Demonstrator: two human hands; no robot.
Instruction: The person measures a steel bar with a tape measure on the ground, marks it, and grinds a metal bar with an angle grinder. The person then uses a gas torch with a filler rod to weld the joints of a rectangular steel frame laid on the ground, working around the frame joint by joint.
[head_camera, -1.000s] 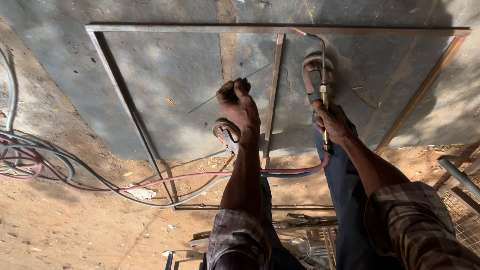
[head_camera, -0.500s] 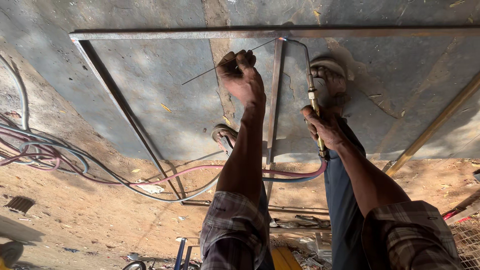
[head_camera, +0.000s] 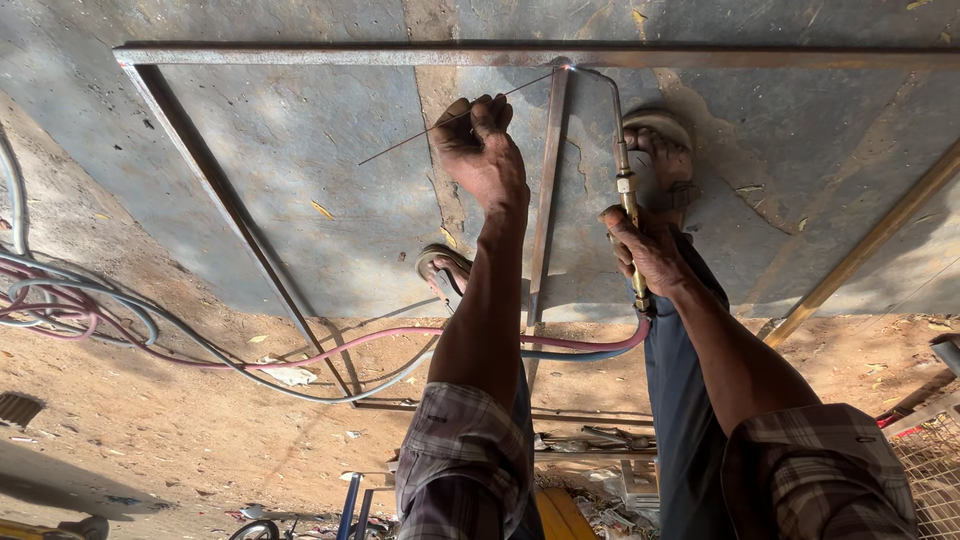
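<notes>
Over metal frame (head_camera: 548, 190), hands grip rod (head_camera: 440, 122), torch (head_camera: 628, 200)

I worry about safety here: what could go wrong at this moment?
1. The right hand aims the brass gas torch at the rusty metal frame close to the sandalled foot: heat or sparks may burn it.
2. The pink and blue hoses trail by the legs: a possible snag.
3. The bare left hand holds the thin filler rod near the joint.

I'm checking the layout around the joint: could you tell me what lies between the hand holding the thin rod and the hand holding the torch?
In the head view, the frame's upright middle bar runs between the left hand and right hand.
</notes>
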